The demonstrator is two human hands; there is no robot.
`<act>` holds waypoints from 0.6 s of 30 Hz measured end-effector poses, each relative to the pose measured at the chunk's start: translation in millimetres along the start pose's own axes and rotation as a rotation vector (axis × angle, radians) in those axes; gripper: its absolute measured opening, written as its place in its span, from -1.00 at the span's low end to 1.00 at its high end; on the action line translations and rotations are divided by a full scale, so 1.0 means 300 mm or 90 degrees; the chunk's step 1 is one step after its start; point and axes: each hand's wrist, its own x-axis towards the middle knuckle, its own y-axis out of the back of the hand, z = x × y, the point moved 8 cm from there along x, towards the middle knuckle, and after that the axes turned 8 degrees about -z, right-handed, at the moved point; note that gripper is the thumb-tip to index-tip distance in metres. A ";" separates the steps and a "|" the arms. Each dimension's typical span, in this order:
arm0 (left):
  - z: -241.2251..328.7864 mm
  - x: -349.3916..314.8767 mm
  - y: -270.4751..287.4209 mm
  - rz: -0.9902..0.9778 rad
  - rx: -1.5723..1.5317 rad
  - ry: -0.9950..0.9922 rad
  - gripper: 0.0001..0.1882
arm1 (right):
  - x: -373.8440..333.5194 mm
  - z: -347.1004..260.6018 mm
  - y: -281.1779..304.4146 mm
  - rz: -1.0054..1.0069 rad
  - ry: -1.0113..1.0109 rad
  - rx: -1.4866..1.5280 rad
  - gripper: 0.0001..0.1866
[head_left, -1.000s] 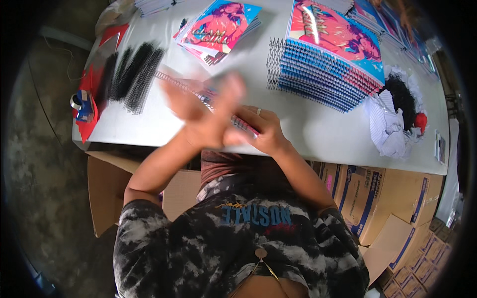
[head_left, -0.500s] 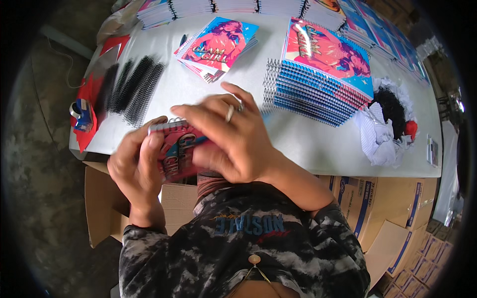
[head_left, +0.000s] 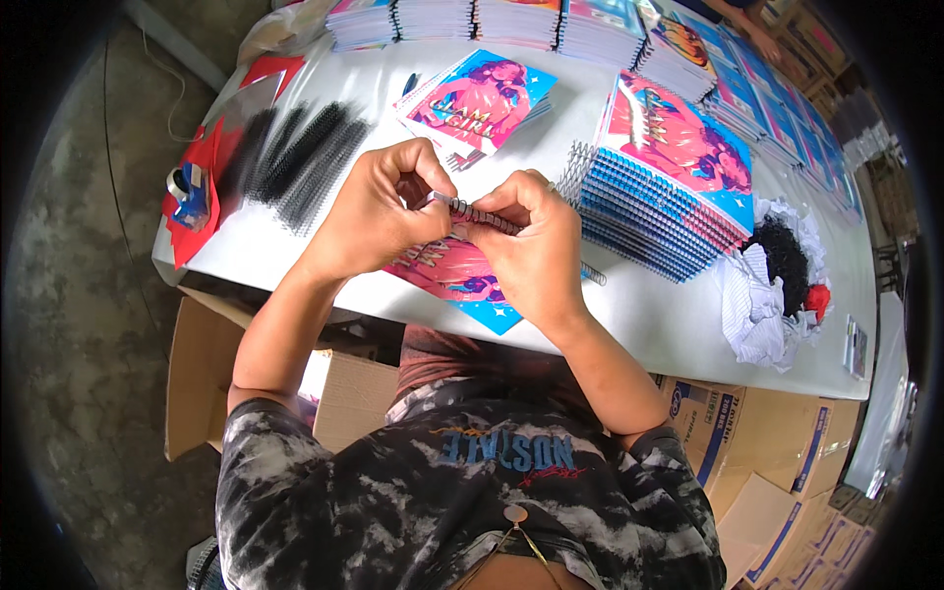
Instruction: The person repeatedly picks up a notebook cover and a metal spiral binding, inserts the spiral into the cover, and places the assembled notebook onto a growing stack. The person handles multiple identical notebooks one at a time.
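Note:
A pink and blue illustrated notebook (head_left: 447, 267) lies under my hands near the table's front edge, its bound edge turned away from me. Along that edge runs a dark spiral coil (head_left: 484, 216), whose loose end sticks out past my right hand. My left hand (head_left: 379, 208) is closed, thumb and fingers pinching the left end of the bound edge. With thumb and forefinger together, my right hand (head_left: 536, 241) pinches the coil a little farther right. Both hands hide part of the cover.
Black spiral coils (head_left: 310, 162) lie at the left, near a blue tape dispenser (head_left: 192, 197) on red sheets. Beyond my hands are loose covered booklets (head_left: 482, 103). A tall notebook stack (head_left: 669, 182) stands right, beside crumpled cloth (head_left: 752, 305). Cardboard boxes (head_left: 757, 433) sit below the table.
The notebook, held up and tilted at the left, now lies lower on the table farther right. My right hand came off its cover, and both hands now pinch along the bound edge.

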 end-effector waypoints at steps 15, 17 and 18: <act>0.099 0.384 -0.336 0.371 0.487 -0.203 -0.82 | -0.188 0.045 0.795 0.600 0.063 -0.495 -0.56; 0.046 0.363 -0.348 0.385 0.422 -0.222 -0.83 | -0.182 0.107 0.786 0.519 0.049 -0.219 -0.50; 0.033 0.364 -0.330 0.405 0.394 -0.249 -0.82 | -0.170 0.138 0.772 0.472 0.044 -0.083 -0.47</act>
